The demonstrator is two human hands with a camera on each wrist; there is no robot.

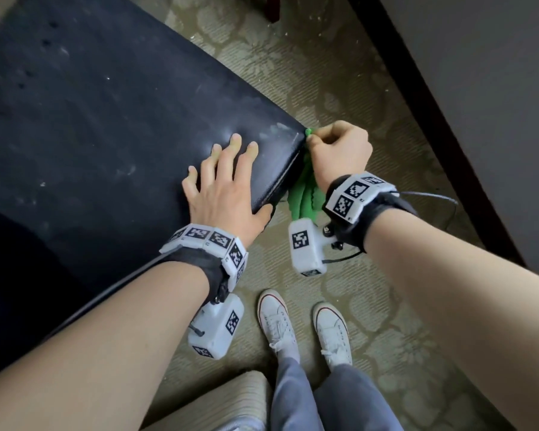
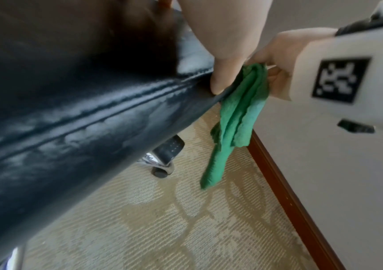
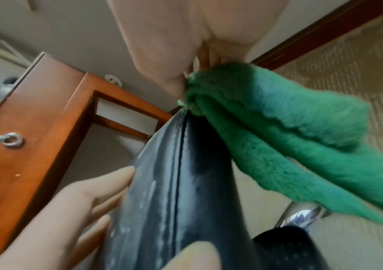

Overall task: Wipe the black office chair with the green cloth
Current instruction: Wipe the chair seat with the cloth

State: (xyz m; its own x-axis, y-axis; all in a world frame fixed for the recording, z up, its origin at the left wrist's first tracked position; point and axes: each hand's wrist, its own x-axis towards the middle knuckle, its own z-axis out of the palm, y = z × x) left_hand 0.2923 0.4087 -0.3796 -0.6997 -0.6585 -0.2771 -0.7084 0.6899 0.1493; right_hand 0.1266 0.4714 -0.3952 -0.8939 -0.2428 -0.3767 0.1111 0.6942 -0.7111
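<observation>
The black office chair fills the left of the head view, its dusty leather panel streaked with grey. My left hand lies on that panel near its right edge, fingers spread on top and thumb hooked round the edge seam. My right hand is fisted at the panel's corner and grips the bunched green cloth. The cloth hangs down beside the chair's edge. In the right wrist view the cloth touches the corner seam of the chair.
Patterned beige carpet lies below, with my white shoes on it. A dark wooden baseboard and a wall run along the right. A wooden desk stands behind the chair. A chair caster sits underneath. A striped cushion is near my legs.
</observation>
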